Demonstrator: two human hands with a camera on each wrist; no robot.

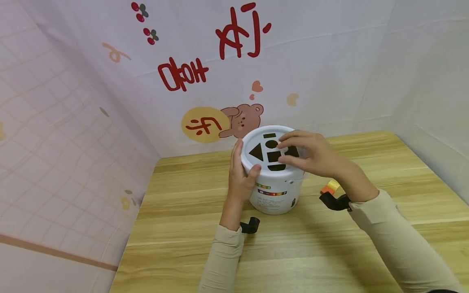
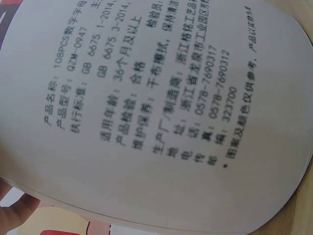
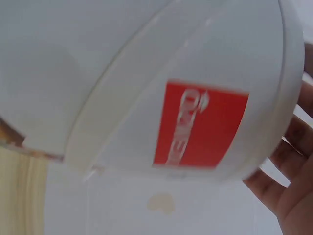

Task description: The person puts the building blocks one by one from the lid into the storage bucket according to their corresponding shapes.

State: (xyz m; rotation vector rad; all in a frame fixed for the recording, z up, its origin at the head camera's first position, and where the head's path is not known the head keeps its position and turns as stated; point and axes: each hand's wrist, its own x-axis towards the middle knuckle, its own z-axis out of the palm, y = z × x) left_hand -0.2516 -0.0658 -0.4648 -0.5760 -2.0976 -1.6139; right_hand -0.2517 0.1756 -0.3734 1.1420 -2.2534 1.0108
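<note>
A white plastic bucket (image 1: 276, 199) stands upright on the table; its white lid (image 1: 253, 138) has several dark shaped holes, among them a triangle, a circle and a square. My left hand (image 1: 242, 177) holds the bucket's left side, thumb over the lid's rim and fingers along the wall. Above the right part of the lid is my right hand (image 1: 311, 152), thumb and fingers spread apart with nothing visible between them. In the right wrist view, the fingers (image 3: 274, 188) lie by the lid's edge, beyond a red label (image 3: 200, 125). Printed text on the bucket (image 2: 146, 166) fills the left wrist view.
An orange and yellow block (image 1: 331, 186) lies on the wooden table (image 1: 190, 195), right of the bucket and partly behind a black wrist mount (image 1: 334, 202). Another black mount (image 1: 250, 225) is at the left wrist. A printed white cloth (image 1: 322, 73) hangs behind the table.
</note>
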